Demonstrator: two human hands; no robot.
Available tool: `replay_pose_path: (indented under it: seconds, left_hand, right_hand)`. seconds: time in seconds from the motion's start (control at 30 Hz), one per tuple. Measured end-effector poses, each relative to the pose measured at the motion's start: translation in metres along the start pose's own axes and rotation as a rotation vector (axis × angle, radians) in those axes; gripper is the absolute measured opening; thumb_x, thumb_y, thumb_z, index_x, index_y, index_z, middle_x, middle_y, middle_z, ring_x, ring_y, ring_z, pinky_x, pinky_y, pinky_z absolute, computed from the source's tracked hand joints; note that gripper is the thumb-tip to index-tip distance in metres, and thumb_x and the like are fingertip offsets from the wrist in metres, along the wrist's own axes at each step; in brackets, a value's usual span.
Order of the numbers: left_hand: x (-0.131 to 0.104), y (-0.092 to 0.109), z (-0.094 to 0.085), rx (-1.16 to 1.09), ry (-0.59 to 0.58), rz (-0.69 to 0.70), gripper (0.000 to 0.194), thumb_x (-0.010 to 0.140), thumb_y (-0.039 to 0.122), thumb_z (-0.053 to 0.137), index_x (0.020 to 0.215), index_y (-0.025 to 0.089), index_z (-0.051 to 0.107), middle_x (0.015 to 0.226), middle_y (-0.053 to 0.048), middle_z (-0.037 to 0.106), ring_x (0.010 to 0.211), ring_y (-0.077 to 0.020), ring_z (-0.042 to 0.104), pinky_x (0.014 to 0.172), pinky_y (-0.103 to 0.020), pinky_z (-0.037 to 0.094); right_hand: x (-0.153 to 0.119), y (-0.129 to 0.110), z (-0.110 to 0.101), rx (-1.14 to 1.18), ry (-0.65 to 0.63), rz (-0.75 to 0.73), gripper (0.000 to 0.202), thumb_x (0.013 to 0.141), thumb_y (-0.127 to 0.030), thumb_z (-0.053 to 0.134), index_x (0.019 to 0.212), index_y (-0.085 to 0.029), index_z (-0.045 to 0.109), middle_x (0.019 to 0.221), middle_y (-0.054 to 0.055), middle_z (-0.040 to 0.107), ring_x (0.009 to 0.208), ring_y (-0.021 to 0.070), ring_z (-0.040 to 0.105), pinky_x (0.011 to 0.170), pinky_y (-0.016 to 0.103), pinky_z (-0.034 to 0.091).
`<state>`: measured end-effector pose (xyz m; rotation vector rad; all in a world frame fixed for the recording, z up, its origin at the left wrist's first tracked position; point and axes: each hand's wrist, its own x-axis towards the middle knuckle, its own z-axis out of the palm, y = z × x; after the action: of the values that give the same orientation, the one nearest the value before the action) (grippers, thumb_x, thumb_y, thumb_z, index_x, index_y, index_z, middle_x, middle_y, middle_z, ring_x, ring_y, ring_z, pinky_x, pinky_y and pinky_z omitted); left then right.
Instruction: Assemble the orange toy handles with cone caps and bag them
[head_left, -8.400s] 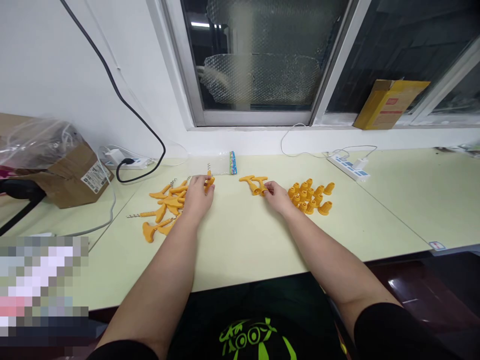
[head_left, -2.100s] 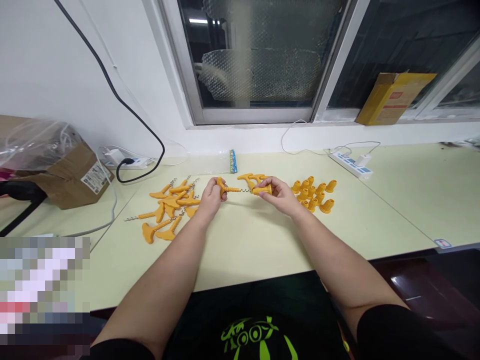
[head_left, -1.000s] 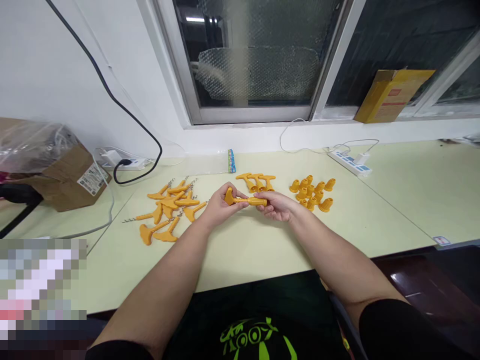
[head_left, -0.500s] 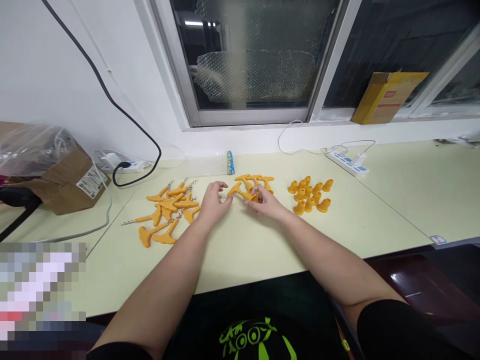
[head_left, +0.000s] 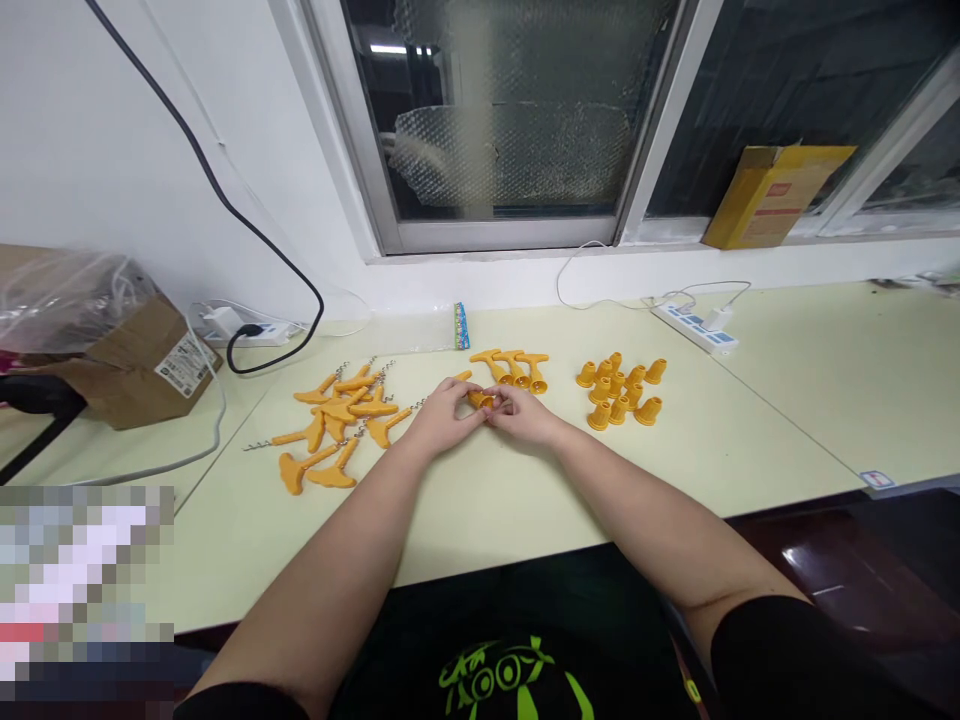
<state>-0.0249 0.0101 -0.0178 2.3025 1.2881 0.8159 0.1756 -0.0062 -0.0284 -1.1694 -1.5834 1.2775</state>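
Between my hands is a yellow T-handled corkscrew (head_left: 481, 398) with a flared cup on its end, held just above the table. My left hand (head_left: 444, 416) is closed around its shaft, and the handle shows beyond the fingers. My right hand (head_left: 525, 412) pinches the cup's rim with thumb and fingertips, partly covering it. Right behind lie three yellow corkscrews with cups fitted (head_left: 511, 368), side by side. Several loose corkscrews (head_left: 341, 408) with bare metal spirals are heaped to the left. Several yellow cups (head_left: 616, 384) stand in a cluster at the right.
A clear plastic bag (head_left: 427, 328) with a blue header lies behind the hands. Power strips sit at back left and back right (head_left: 694, 328). A cardboard box (head_left: 150, 350) and a black cable (head_left: 217, 190) are at the left. The table's front edge is near my body.
My left hand has moved right and closed on the corkscrew, which was in my right hand alone. The right hand has shifted slightly left, and its fingers now pinch the cup end.
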Motion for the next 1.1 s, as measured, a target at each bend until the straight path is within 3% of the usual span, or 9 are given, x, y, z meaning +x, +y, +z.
replay_pose_path:
  seconds: [0.13,0.27,0.37,0.47,0.57,0.67,0.77,0.9,1.1]
  left_hand:
    - [0.004,-0.004,0.001,0.030,0.004,0.004,0.032,0.088,0.031,0.064,0.119,0.023,0.070,0.122,-0.008,0.066,0.117,-0.0253,0.062,0.106,-0.041,0.050]
    - [0.010,-0.008,0.003,0.057,-0.011,0.035,0.031,0.091,0.027,0.059,0.120,0.023,0.069,0.126,-0.008,0.067,0.122,-0.0254,0.062,0.109,-0.042,0.048]
    - [0.012,-0.009,0.005,0.075,-0.024,0.005,0.037,0.093,0.027,0.056,0.129,0.022,0.065,0.133,-0.008,0.067,0.127,-0.0253,0.061,0.112,-0.041,0.046]
    - [0.012,-0.007,0.002,0.111,-0.032,-0.050,0.047,0.096,0.027,0.049,0.142,0.020,0.057,0.144,-0.010,0.062,0.134,-0.0264,0.057,0.116,-0.042,0.043]
    - [0.009,-0.006,-0.011,0.198,0.052,-0.127,0.048,0.092,0.024,0.051,0.140,0.020,0.059,0.142,-0.012,0.063,0.134,-0.0303,0.055,0.115,-0.046,0.042]
    - [0.004,-0.014,-0.032,0.375,0.181,-0.310,0.043,0.083,0.030,0.062,0.124,0.022,0.069,0.128,-0.015,0.069,0.126,-0.0395,0.057,0.106,-0.057,0.045]
    - [-0.002,-0.032,-0.051,0.495,0.159,-0.474,0.040,0.069,0.038,0.074,0.107,0.024,0.073,0.113,-0.018,0.072,0.115,-0.0450,0.060,0.093,-0.060,0.049]
    - [-0.005,-0.049,-0.063,0.498,0.024,-0.516,0.036,0.058,0.033,0.078,0.094,0.026,0.074,0.096,-0.014,0.075,0.097,-0.0389,0.067,0.086,-0.051,0.051]
    - [-0.003,-0.036,-0.064,0.447,-0.065,-0.560,0.017,0.062,0.023,0.073,0.078,0.027,0.075,0.096,-0.012,0.077,0.100,-0.0388,0.067,0.091,-0.055,0.048]
  right_hand:
    - [-0.003,0.000,0.001,-0.076,-0.012,-0.003,0.046,0.082,-0.018,0.072,0.126,-0.020,0.062,0.118,0.007,0.065,0.081,0.0138,0.068,0.083,0.033,0.056]
    - [-0.007,-0.005,-0.003,-0.223,-0.011,-0.105,0.051,0.084,-0.016,0.067,0.134,-0.018,0.059,0.122,0.010,0.063,0.080,0.0140,0.067,0.081,0.034,0.057]
    - [-0.009,-0.014,-0.018,-0.414,0.046,-0.289,0.035,0.087,-0.019,0.063,0.122,-0.018,0.067,0.114,0.009,0.066,0.082,0.0166,0.064,0.080,0.035,0.055]
    - [-0.011,-0.024,-0.047,-0.632,0.236,-0.411,0.022,0.089,-0.021,0.059,0.106,-0.019,0.073,0.102,0.009,0.070,0.094,0.0231,0.063,0.091,0.041,0.051]
    - [-0.016,-0.030,-0.082,-0.866,0.571,-0.235,0.025,0.091,-0.028,0.059,0.109,-0.020,0.074,0.110,0.014,0.071,0.108,0.0314,0.059,0.101,0.050,0.041]
    - [-0.021,-0.028,-0.112,-1.038,0.721,0.101,0.031,0.089,-0.034,0.060,0.112,-0.020,0.075,0.121,0.018,0.067,0.118,0.0389,0.050,0.100,0.057,0.034]
    - [-0.024,-0.023,-0.132,-1.082,0.681,0.294,0.027,0.086,-0.032,0.060,0.103,-0.020,0.077,0.112,0.018,0.067,0.115,0.0395,0.048,0.096,0.057,0.032]
    - [-0.020,-0.019,-0.140,-1.083,0.612,0.372,0.018,0.083,-0.029,0.061,0.084,-0.020,0.077,0.095,0.017,0.066,0.111,0.0388,0.048,0.093,0.057,0.032]
    - [-0.021,-0.024,-0.132,-1.090,0.590,0.363,0.021,0.081,-0.027,0.062,0.092,-0.022,0.080,0.109,0.016,0.066,0.114,0.0383,0.046,0.094,0.055,0.033]
